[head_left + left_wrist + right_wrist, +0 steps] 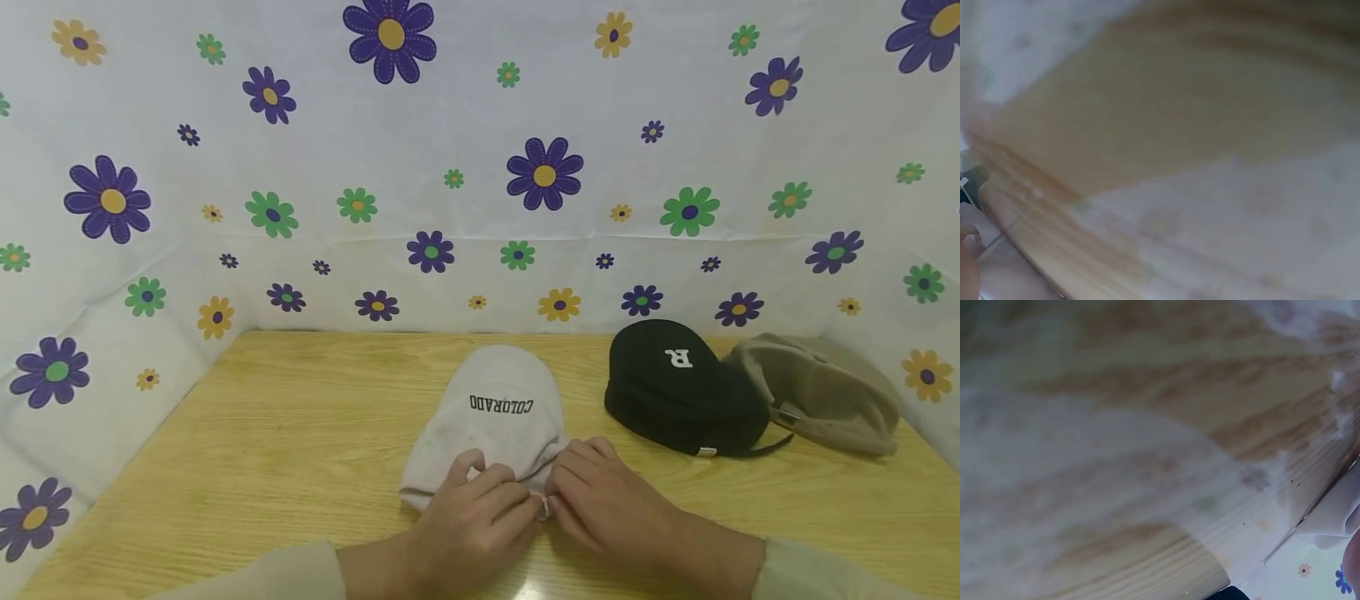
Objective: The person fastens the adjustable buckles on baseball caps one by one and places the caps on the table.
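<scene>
A pale grey-white baseball cap [504,379] lettered COLORADO lies on the wooden table, its crown away from me and the lettering upside down. My left hand [476,512] is at its near edge with fingers curled, pinching beside a small shiny strap fastening [543,507]. From the other side my right hand [600,492] pinches the same strap area, fingertips close to the left ones. Both hands hide most of the strap. Slivers of the pale cap [1010,272] show low in the left wrist view and at the right edge of the right wrist view [1333,509].
To the right sits a black cap [667,392] with a white R, its strap end trailing over the table [300,417]. A tan cap [832,392] lies against it at the far right. Flower-printed cloth [465,108] walls the back and sides.
</scene>
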`<state>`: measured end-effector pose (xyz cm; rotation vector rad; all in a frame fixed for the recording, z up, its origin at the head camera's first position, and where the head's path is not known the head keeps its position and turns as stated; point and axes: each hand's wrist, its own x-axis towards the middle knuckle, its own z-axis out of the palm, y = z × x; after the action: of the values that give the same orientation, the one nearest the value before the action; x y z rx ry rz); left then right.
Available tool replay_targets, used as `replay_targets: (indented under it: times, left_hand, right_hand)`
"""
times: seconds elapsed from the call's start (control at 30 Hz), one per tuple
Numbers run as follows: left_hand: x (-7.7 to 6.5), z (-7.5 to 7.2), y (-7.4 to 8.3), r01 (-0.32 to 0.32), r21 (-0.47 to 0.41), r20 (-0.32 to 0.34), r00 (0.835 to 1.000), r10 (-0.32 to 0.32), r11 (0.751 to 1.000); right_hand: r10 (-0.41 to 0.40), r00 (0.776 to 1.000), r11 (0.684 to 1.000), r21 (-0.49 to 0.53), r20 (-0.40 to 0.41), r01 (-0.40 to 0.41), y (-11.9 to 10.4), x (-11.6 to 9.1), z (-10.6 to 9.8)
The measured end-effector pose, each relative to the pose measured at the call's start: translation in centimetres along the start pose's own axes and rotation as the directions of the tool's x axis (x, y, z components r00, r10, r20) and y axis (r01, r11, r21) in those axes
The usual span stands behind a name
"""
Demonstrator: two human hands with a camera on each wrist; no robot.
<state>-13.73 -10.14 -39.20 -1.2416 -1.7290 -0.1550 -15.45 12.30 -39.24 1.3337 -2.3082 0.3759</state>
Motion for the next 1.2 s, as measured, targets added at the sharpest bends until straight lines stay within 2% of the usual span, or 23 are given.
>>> replay_targets:
  times: [0.17, 0.3, 0.57, 0.97, 1.2]
  left_hand:
    - [-0.29, 0.26, -0.05, -0.009, -0.004, -0.011, 1.000, 0.009, 1.000]
    - [-0.48, 0.34, 0.01, 0.005, -0.022, 0.018, 1.000, -0.004, 1.000]
    - [-0.64, 0.29, -0.10, 0.011, -0.031, 0.021, 1.000, -0.010, 0.999]
    - [-0.71, 0.34, -0.15, 0.018, -0.052, 0.017, 1.000, -0.017, 0.999]
    - [-0.65, 0.17, -0.12, 0.023, -0.068, 0.022, 1.000, -0.021, 0.997]
  right_hand:
    - [0.008, 1.000, 1.000, -0.023, 0.002, -0.008, 0.00, -0.05, 0.05]
    - [0.015, 1.000, 0.999, -0.047, -0.004, -0.015, 0.04, -0.05, 0.05]
    - [0.047, 0.998, 0.993, -0.103, -0.045, -0.052, 0.05, 0.07, 0.08]
    - [0.076, 0.991, 0.990, -0.110, -0.113, -0.089, 0.24, 0.02, 0.30]
    - [0.106, 0.989, 0.984, -0.129, -0.099, -0.119, 0.40, 0.00, 0.24]
